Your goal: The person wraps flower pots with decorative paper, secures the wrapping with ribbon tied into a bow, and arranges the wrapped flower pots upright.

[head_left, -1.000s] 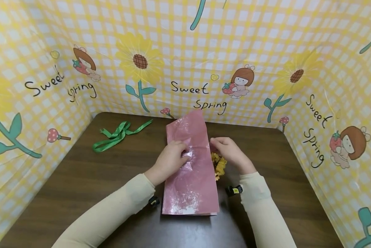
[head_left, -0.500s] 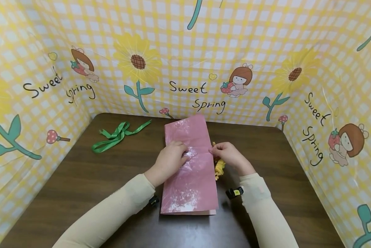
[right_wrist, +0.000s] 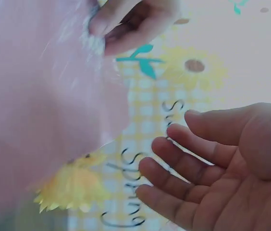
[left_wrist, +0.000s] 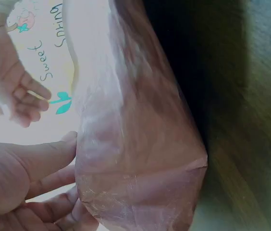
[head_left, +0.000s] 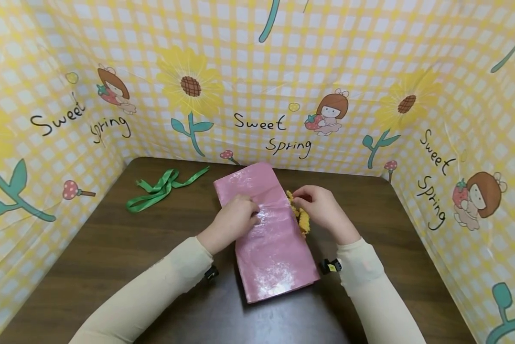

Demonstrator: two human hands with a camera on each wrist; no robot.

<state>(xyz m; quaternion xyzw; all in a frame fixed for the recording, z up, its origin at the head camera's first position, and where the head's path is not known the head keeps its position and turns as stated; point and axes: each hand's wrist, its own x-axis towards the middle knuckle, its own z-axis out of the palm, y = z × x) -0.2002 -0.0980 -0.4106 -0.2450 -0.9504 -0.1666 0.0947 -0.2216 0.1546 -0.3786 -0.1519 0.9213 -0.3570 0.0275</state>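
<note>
A folded, shiny pink sheet of wrapping paper [head_left: 276,253] stands tilted mid-table, its top leaning left in the head view. My left hand [head_left: 236,217] pinches a creased part of it near the middle; in the right wrist view, the left hand's thumb and fingers [right_wrist: 142,21] grip that crease. Yellow flowers [head_left: 303,222] peek out past the paper's right edge, the rest of them hidden. Beside them is my right hand [head_left: 322,208]. The right wrist view shows its fingers spread and loosely bent, apart from the paper, with a yellow flower [right_wrist: 73,187] below the paper.
A loose green ribbon [head_left: 158,188] lies at the back left of the dark wooden table [head_left: 124,258]. A yellow checked cloth [head_left: 249,62] with printed flowers surrounds the table at the back and both sides.
The paper has turned, its top going left and its bottom right. My right hand, at the paper's right edge half a second ago, has moved away, up and to the right.
</note>
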